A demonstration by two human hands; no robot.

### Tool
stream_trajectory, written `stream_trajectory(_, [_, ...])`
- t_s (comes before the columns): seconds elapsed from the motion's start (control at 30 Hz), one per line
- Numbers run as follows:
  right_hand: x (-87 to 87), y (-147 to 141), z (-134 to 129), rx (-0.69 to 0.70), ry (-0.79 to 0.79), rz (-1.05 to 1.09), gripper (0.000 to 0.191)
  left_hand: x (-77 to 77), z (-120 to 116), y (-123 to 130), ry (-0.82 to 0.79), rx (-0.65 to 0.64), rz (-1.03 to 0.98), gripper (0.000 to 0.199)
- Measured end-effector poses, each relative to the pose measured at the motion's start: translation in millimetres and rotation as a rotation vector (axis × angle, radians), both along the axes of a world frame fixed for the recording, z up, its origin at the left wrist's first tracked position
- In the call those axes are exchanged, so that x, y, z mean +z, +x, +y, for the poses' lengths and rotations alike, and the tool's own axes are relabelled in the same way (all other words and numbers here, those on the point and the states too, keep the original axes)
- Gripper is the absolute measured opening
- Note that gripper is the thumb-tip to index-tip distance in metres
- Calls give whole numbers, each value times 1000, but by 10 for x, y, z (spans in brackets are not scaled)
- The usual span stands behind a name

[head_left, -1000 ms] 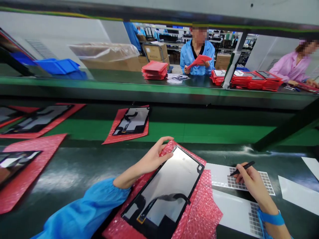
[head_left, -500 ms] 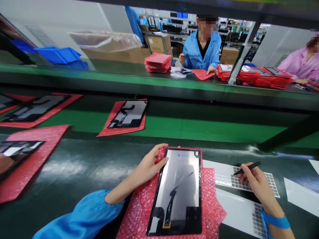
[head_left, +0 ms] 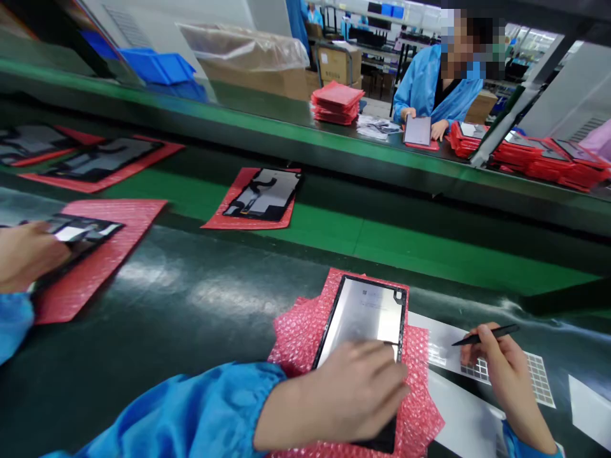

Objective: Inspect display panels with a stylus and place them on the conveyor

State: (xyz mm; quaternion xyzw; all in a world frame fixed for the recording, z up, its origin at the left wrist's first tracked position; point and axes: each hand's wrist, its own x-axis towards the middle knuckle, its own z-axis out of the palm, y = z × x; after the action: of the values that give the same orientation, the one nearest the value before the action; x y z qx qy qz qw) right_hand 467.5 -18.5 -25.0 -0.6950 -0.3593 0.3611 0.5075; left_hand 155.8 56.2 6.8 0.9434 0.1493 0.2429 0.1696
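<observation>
The display panel (head_left: pixel 365 312) lies uncovered on pink bubble wrap (head_left: pixel 303 324) — the left hand (head_left: pixel 351 394) blurs over it, grip unclear. Right of the panel, the right hand (head_left: pixel 505 369) pinches tweezers (head_left: pixel 494 333); the sheet (head_left: pixel 541 380) beneath has squares left.

Room to pass: workbench (head_left: pixel 214 318) between the co-worker's hand (head_left: pixel 28 254) at far left and the pink bubble wrap (head_left: pixel 286 331); green strip (head_left: pixel 396 248) right of the far display panel (head_left: pixel 270 194). Blockers: raised shelf edge (head_left: pixel 286 130) across the back, dark post (head_left: pixel 568 299) at right. Left hand (head_left: pixel 353 388) covers the near panel's (head_left: pixel 367 312) lower part. Black tweezers (head_left: pixel 496 334) jut into the gap between hands.
</observation>
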Motion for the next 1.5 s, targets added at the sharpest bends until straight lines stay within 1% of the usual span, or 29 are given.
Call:
stream_trajectory(0.07, [-14, 15, 10, -5, -3, -44, 42, -12, -165, 56, 152, -90, 52, 12])
stream_trajectory(0.13, [-46, 91, -30, -29, -35, -105, 40, -48, -272, 64, 251, -106, 121, 6])
stream_trajectory(0.23, [-92, 214, -128, -71, -105, -152, 40, -165, -312, 43, 300, -27, 196, 15])
stream_trajectory(0.37, [-115, 251, -184, -103, -103, -142, 41, -332, -214, 49, 259, 138, 274, 25])
stream_trajectory(0.43, [-112, 241, -179, -110, -92, -130, 43, -358, -155, 63, 252, 222, 304, 28])
stream_trajectory(0.5, [-104, 238, -175, -115, -95, -137, 43, -345, -112, 70, 259, 252, 317, 32])
stream_trajectory(0.6, [-88, 244, -185, -118, -119, -163, 42, -315, -88, 62, 267, 232, 318, 33])
stream_trajectory(0.67, [-77, 246, -192, -121, -127, -165, 42, -322, -88, 51, 268, 228, 320, 33])
stream_trajectory(0.83, [-62, 232, -171, -124, -141, -117, 42, -419, -105, 44, 287, 199, 297, 30])
stream_trajectory(0.93, [-61, 239, -142, -124, -146, -96, 43, -451, -118, 51, 311, 169, 267, 32])
stream_trajectory(1.07, [-34, 278, -135, -121, -137, -60, 45, -432, -114, 50, 303, 139, 294, 34])
stream_trajectory(1.13, [-6, 280, -148, -123, -109, -37, 44, -418, -101, 48, 292, 127, 319, 36])
stream_trajectory(1.23, [33, 187, -141, -131, -38, 9, 36, -398, -78, 50, 286, 104, 339, 40])
stream_trajectory(1.3, [45, 32, -90, -97, -10, 32, 34, -386, -67, 53, 282, 90, 349, 41])
stream_trajectory(1.43, [33, -423, 121, 81, -20, 66, 40, -370, -65, 55, 271, 88, 374, 41])
stream_trajectory(1.5, [11, -621, 237, 146, -26, 103, 42, -361, -67, 53, 283, 91, 370, 40])
